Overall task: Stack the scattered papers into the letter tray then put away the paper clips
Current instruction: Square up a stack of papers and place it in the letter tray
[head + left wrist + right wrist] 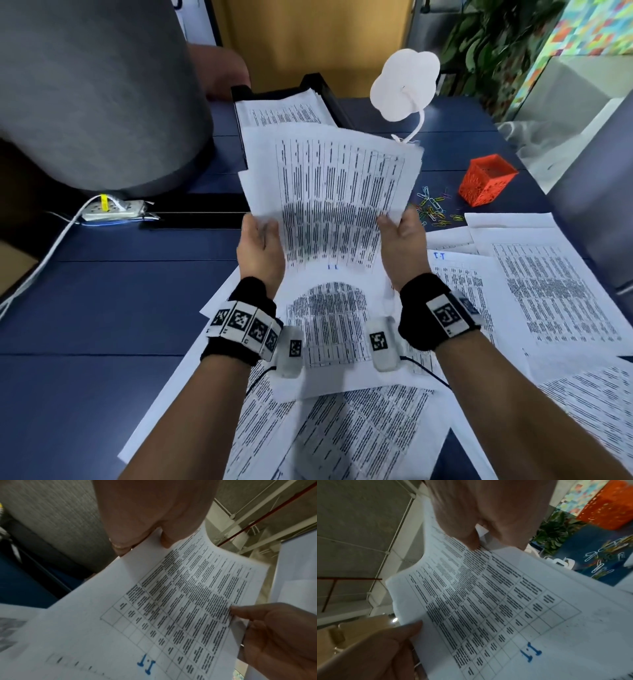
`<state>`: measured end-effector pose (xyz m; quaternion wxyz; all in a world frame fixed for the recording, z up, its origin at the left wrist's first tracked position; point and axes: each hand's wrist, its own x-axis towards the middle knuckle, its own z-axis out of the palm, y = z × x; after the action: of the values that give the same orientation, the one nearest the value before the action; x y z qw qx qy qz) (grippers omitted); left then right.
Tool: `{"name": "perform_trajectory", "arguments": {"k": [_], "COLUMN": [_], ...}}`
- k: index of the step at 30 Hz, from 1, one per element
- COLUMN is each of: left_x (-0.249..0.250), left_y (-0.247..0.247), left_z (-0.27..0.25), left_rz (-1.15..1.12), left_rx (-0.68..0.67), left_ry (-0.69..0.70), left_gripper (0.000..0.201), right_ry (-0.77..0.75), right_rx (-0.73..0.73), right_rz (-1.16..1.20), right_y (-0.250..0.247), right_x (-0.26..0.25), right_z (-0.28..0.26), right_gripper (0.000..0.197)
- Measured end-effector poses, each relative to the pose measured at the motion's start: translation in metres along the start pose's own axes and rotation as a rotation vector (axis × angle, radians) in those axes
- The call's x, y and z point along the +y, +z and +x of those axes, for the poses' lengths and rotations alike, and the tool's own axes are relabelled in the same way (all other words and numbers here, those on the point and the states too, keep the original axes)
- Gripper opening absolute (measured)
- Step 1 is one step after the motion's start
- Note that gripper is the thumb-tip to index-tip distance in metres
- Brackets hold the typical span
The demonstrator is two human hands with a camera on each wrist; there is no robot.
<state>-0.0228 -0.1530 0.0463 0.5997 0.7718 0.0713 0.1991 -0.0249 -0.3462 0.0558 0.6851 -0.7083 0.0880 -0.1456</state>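
Head view: midway through the job, by the look of it. Already some printed pages in the black letter tray (241, 102) at the far edge of the worktop (102, 308); plenty of loose papers (555, 287) left over the near and right side. Paper clips (433, 209) untouched, heaped by the orange basket (486, 183) toward the right edge. Left hand (262, 250) and right hand (404, 245) raised side by side, each pinching a lower corner of a held bundle (335, 178), thumbs on top, fingers beneath. Bundle lifted, tipped toward the tray, just short of it. Likely next: into the tray.
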Motion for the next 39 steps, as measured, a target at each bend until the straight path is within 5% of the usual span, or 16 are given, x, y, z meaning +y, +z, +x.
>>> {"name": "perform_trajectory", "arguments": {"k": [3, 14, 20, 24, 29, 31, 33, 36, 39], "left_x": [-0.002, -0.036, -0.039, -0.054, -0.050, -0.048, -0.045, -0.041, -0.045], "left_y": [0.000, 0.002, 0.009, 0.009, 0.007, 0.007, 0.006, 0.005, 0.005], "left_z": [-0.004, -0.007, -0.001, 0.002, 0.016, 0.026, 0.035, 0.046, 0.051], "left_rz": [-0.058, -0.242, -0.154, -0.058, -0.105, -0.100, -0.082, -0.033, 0.045], "left_rx": [-0.034, -0.205, -0.179, -0.193, -0.169, -0.170, -0.149, -0.147, -0.170], "left_ry": [-0.006, -0.374, -0.402, -0.458, -0.409, -0.396, -0.384, -0.313, -0.290], "left_gripper": [0.005, 0.031, 0.031, 0.062, 0.018, 0.025, 0.052, 0.017, 0.015], "right_ry": [-0.047, 0.146, 0.150, 0.270, 0.414, 0.454, 0.461, 0.437, 0.432], "right_rx": [-0.002, -0.060, -0.066, -0.138, -0.276, -0.301, -0.270, -0.204, -0.180], "right_rz": [0.044, 0.007, -0.084, -0.222, -0.406, -0.335, -0.256, -0.178, -0.115], "right_y": [0.004, 0.002, 0.006, 0.002, -0.008, -0.008, -0.006, 0.001, 0.010], "right_x": [-0.004, 0.022, 0.031, 0.057, 0.080, 0.079, 0.078, 0.065, 0.051], "right_z": [-0.006, -0.006, 0.001, 0.003, 0.004, 0.005, 0.010, 0.021, 0.040], "right_gripper": [0.021, 0.025, 0.037, 0.041, 0.035, 0.025, 0.024, 0.018, 0.008]}}
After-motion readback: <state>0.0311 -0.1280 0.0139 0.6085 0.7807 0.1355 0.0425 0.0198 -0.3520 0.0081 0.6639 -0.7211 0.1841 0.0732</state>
